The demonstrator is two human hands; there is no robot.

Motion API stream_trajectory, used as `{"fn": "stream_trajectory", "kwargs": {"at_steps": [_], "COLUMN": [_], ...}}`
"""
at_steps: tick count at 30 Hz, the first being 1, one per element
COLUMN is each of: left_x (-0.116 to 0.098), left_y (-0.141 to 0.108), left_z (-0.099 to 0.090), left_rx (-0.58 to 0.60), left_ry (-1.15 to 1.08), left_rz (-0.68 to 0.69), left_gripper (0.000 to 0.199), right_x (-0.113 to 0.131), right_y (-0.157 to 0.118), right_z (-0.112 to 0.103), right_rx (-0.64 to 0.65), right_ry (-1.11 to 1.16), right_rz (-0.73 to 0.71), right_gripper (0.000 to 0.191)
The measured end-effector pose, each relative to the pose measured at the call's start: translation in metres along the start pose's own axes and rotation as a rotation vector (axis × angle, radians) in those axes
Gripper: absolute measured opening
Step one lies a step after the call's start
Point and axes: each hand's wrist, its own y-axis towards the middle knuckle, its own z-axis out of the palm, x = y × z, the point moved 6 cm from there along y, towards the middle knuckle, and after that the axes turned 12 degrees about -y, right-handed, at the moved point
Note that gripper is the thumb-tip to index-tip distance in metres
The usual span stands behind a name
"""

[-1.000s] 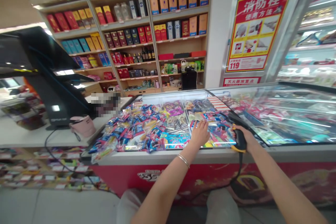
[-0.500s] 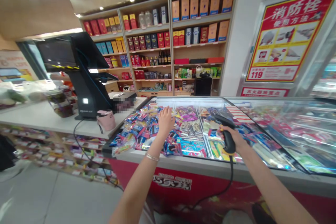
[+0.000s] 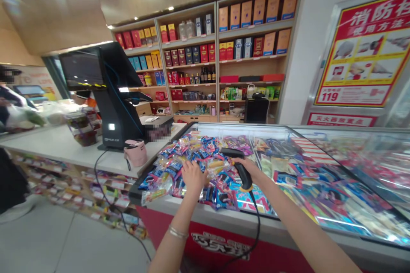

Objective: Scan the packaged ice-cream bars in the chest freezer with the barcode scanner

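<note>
One head view. It shows two hands, one scanner, one bangle and one cord. The left hand [image 3: 194, 177] rests palm-down on a heap of dozens of packets [image 3: 169, 170], too many to count, inside one chest freezer [image 3: 288, 232]. Its fingers are lightly curled, and I cannot tell whether they have hold of a packet. One bangle [image 3: 177, 232] circles the left wrist. The right hand [image 3: 251, 171] is closed around the grip of a black-and-yellow barcode scanner [image 3: 229, 152], whose head points left, just above the packets and near the left hand. One black cord [image 3: 257, 230] hangs from the scanner's base down past the freezer's front. Both arms reach forward from the bottom of the view.

Beside the freezer stands one white counter [image 3: 48, 145], bearing one black checkout terminal [image 3: 112, 106], one pink bag [image 3: 136, 153] and one clear tub [image 3: 81, 130]. Behind are three bays of shelves [image 3: 218, 72] of boxed and bottled goods. One red fire-hydrant poster [image 3: 361, 49] hangs on the right. One other person [image 3: 6, 98] stands far left, apart from the hands.
</note>
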Motion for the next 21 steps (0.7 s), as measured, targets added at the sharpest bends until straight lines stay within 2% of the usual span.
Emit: {"fn": "stream_trajectory", "kwargs": {"at_steps": [4,7,10,15,21], "left_x": [-0.009,-0.023,-0.035,-0.033,-0.029], "left_y": [0.045,0.086,0.109,0.108,0.103], "left_z": [0.002,0.011,0.031,0.06,0.056], "left_rx": [0.07,0.081,0.097,0.072,0.017], "left_ry": [-0.155,-0.371,-0.53,-0.612,-0.681], "left_rz": [0.022,0.111,0.22,0.268,0.266], "left_gripper": [0.039,0.045,0.052,0.053,0.052], "right_x": [0.002,0.005,0.001,-0.009,0.007], "right_y": [0.016,0.027,0.034,0.035,0.024], "right_z": [0.0,-0.006,-0.013,-0.018,-0.013], "right_rx": [0.176,0.292,0.284,0.203,0.215], "right_ry": [0.052,0.11,0.141,0.178,0.172], "right_rz": [0.048,-0.046,-0.153,-0.171,-0.245], "right_gripper": [0.022,0.026,0.029,0.029,0.036]}}
